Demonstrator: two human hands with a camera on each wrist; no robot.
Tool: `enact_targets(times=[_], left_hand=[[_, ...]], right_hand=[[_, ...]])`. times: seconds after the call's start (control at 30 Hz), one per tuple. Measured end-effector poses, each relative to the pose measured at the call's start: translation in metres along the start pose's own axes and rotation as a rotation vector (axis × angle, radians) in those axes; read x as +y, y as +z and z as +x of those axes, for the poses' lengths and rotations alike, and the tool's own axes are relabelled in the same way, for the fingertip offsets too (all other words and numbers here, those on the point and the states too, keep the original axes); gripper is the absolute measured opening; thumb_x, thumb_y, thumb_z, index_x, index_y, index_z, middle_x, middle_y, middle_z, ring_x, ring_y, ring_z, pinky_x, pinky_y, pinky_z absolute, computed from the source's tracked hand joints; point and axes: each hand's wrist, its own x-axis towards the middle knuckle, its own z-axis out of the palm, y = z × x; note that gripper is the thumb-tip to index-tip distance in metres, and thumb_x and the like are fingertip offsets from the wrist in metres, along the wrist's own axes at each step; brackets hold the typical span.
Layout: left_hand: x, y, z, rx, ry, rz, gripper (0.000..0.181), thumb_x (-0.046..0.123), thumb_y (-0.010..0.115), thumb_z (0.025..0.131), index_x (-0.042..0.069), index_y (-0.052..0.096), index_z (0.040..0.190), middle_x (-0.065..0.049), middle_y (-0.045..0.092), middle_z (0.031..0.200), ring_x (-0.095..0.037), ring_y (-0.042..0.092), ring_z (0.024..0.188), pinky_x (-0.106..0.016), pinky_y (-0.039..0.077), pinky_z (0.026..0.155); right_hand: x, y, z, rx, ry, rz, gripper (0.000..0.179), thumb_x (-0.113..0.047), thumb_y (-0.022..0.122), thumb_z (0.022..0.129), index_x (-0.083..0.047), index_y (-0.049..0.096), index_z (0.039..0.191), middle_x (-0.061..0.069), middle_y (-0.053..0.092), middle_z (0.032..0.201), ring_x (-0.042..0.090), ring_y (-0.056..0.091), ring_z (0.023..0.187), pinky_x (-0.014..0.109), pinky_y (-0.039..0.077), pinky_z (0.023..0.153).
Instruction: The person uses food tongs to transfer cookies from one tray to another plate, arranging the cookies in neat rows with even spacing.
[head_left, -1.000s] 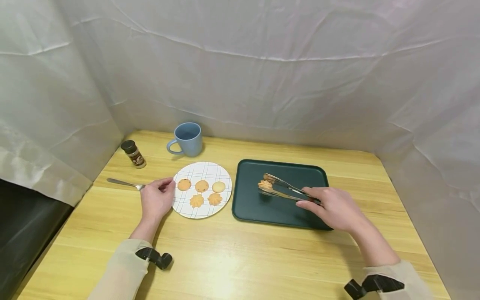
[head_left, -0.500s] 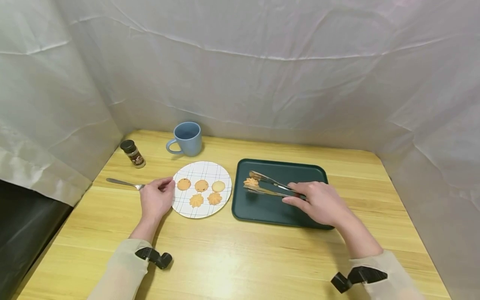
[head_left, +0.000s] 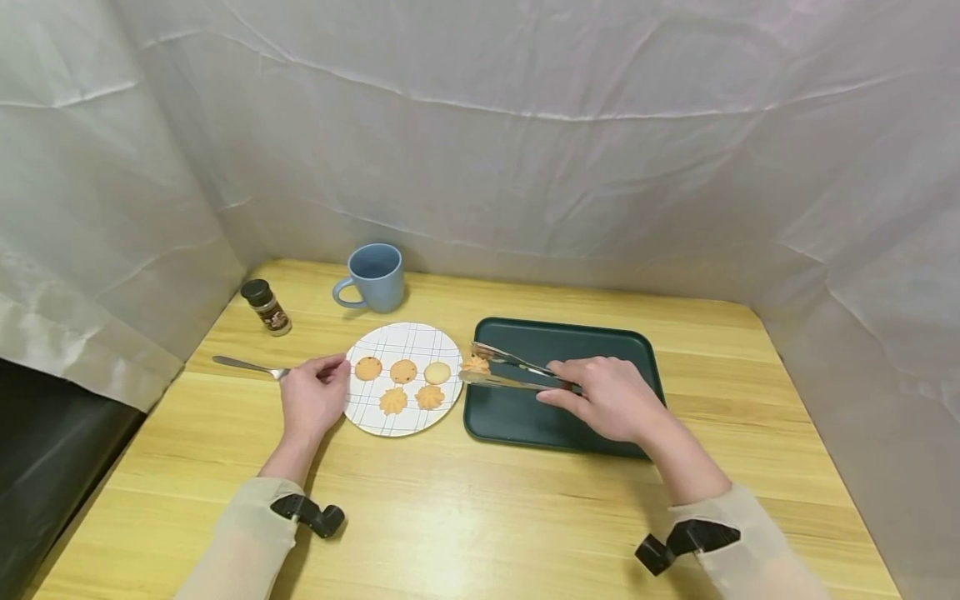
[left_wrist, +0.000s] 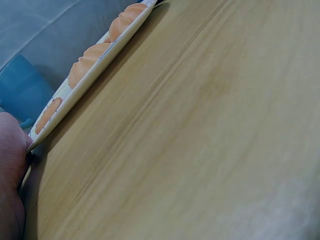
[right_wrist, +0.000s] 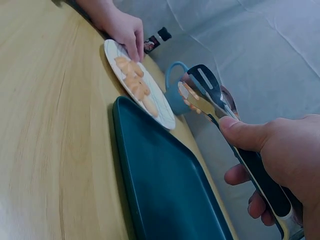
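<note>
My right hand (head_left: 603, 396) grips metal tongs (head_left: 517, 383), also in the right wrist view. Between their tips they pinch a ridged, flower-shaped cookie (head_left: 476, 364), raised over the gap between plate and tray. My left hand (head_left: 315, 398) holds the left rim of a white checked plate (head_left: 397, 336) between thumb and fingers. Several cookies lie on it: round ones such as the chip-dotted cookie (head_left: 403, 372) in the back row, and ridged ones such as the flower cookie (head_left: 430, 397) in front. Right of the plate is a dark green rectangular tray (head_left: 525, 425), partly hidden by the tongs.
Behind the plate stands a blue mug (head_left: 378, 279), handle leftward. A black-capped spice jar (head_left: 267, 308) stands at the back left. A metal utensil (head_left: 243, 365) lies left of the plate, one end hidden by my left hand. Pale cloth (head_left: 525, 167) hangs behind the wooden table (head_left: 420, 508).
My right hand has moved left, carrying the tongs and the cookie from over the tray to near the plate's right edge. My left hand and the plate have stayed put.
</note>
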Motion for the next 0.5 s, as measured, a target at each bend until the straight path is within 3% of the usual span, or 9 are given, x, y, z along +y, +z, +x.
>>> enact_targets(times=[0.5], left_hand=[[-0.002,0.0,0.001,0.004,0.003,-0.011,0.024,0.021,0.072,0.1,0.005,0.082,0.115,-0.01,0.079,0.095,-0.022,0.073,0.085,-0.02,0.051,0.069]], right_hand=[[-0.023,0.011,0.027,-0.008,-0.106,0.023,0.052,-0.053,0.067,0.102,-0.013,0.074,0.134,0.002,0.077,0.12,0.009,0.067,0.076,0.027,0.048,0.059]])
